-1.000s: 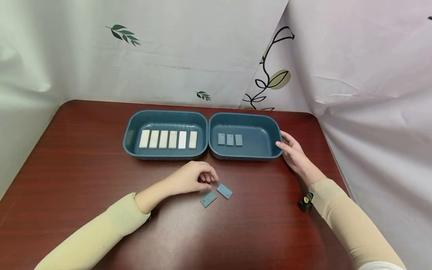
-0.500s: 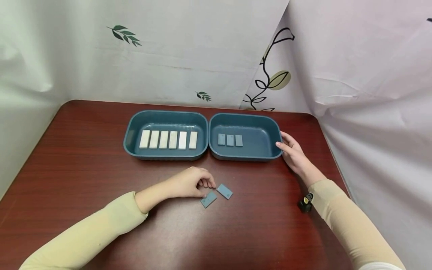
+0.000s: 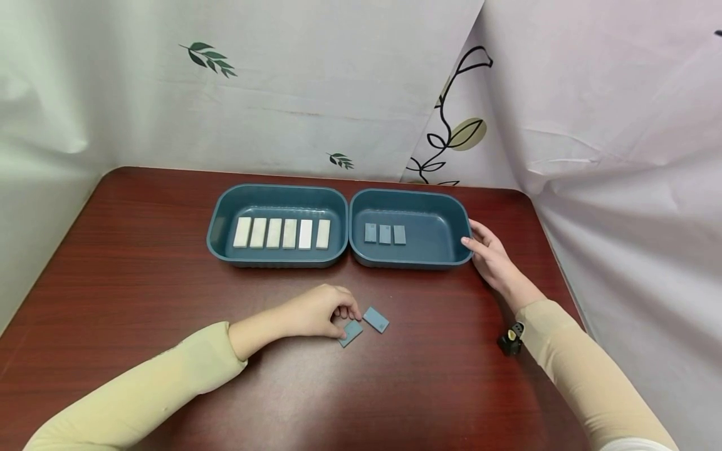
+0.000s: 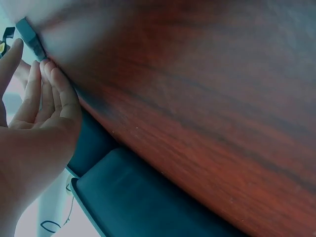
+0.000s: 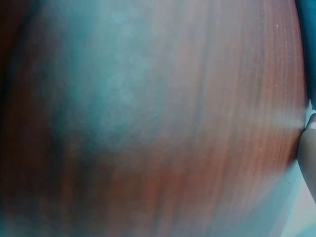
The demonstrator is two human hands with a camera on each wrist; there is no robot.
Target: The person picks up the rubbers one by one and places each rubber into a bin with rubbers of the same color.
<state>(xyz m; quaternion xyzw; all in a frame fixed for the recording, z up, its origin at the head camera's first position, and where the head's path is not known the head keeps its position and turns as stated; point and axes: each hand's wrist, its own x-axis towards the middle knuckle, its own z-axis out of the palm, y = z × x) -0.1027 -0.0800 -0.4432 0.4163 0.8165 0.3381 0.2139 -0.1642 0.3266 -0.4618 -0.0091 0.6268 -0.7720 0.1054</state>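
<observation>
My left hand (image 3: 321,312) is over the table, its thumb touching the left end of a small flat blue-grey tile (image 3: 353,332). Its other fingers bend down by the tile's far corner, and in the left wrist view a gap shows between thumb and fingers. A second blue-grey tile (image 3: 375,319) lies just right of them. My right hand (image 3: 493,258) holds the right end of a blue bin (image 3: 417,258), thumb over the rim and fingers outside. Three blue-grey tiles (image 3: 385,234) lie in a row inside that bin. The right wrist view shows mostly table and a fingertip.
Touching the first bin on its left is another blue bin (image 3: 276,258), with several whitish tiles (image 3: 273,233) in a row. A small black device (image 3: 510,339) is by the right wrist. A pale curtain (image 3: 282,94) hangs behind the brown table (image 3: 124,250).
My left hand has come down and toward me, its thumb reaching the nearer loose tile, which has shifted slightly right. My right hand has stayed on the bin.
</observation>
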